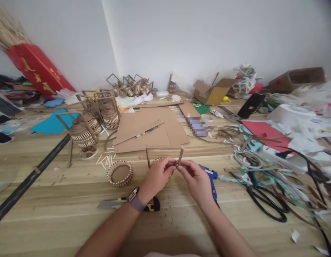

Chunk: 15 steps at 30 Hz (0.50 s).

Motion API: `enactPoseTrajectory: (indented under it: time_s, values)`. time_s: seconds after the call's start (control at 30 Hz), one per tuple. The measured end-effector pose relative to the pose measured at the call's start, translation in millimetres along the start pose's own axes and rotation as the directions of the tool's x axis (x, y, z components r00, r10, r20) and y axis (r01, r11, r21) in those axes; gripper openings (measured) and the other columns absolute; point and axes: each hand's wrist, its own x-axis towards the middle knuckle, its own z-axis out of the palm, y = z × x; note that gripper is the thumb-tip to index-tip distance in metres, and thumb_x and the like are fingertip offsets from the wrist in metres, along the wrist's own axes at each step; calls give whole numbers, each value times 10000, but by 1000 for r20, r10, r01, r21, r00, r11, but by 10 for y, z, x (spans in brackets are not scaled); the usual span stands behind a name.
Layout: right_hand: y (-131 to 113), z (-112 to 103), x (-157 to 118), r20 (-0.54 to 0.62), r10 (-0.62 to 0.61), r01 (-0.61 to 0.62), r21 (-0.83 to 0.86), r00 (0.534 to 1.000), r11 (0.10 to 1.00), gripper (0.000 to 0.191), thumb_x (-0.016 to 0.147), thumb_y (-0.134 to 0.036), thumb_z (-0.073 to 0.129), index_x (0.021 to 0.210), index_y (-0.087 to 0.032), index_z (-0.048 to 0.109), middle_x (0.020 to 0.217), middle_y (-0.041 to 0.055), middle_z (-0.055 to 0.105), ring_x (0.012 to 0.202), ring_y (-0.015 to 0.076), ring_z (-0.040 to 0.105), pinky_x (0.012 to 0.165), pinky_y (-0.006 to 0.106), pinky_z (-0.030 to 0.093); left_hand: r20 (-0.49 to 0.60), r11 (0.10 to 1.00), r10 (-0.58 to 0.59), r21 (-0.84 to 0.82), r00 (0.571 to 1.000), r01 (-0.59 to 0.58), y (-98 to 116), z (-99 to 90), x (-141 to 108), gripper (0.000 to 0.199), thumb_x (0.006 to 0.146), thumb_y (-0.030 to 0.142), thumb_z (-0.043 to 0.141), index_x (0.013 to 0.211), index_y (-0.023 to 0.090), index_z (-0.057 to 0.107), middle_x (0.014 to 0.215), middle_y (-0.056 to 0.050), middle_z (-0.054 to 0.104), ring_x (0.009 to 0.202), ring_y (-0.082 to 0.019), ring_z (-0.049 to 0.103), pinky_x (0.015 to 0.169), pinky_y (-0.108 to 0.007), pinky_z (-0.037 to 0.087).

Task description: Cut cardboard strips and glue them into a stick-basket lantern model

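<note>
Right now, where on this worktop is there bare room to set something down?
Bare wood lies between the long black strip and utility knife, and between the right forearm and black-handled scissors. It is crowded right of the blue glue gun, among tangled strips, and around the handled baskets.

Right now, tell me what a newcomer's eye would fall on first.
Probably the big red box with gold characters at the upper left, bright against the pale wall. Next, likely the left hand and right hand, fingertips meeting near the centre at the right leg of a squared brown handle. The vivid blue sheet at left also stands out.
</note>
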Motion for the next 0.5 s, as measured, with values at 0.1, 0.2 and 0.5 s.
enactPoseTrajectory:
  time_s: [0.1,0.2,0.5]
  values:
    - [22,10,-3,-3,17,-17,25,1000,1000,178,802,-375,678,908,-245,737,928,69,758,890,238,696,827,392,558,3,1000,8,-20,1000,-8,-2,7,6,196,882,98,587,1012,206,687,1036,-33,775,967,-178,729,888,-303,563]
    - [41,14,0,-10,29,-28,41,1000,999,179,793,-376,695,907,-246,741,931,69,759,886,240,697,832,396,554,-3,1000,20,-25,1000,-20,-8,13,15,199,878,97,587,997,212,696,1023,-30,776,958,-177,729,888,-304,564]
    - [53,31,10,-27,39,-36,82,999,996,168,773,-382,712,875,-254,748,897,64,751,864,240,688,811,396,551,-5,998,33,-48,999,-33,-27,24,17,228,870,78,594,1023,207,703,1029,-21,777,945,-169,724,880,-287,552]
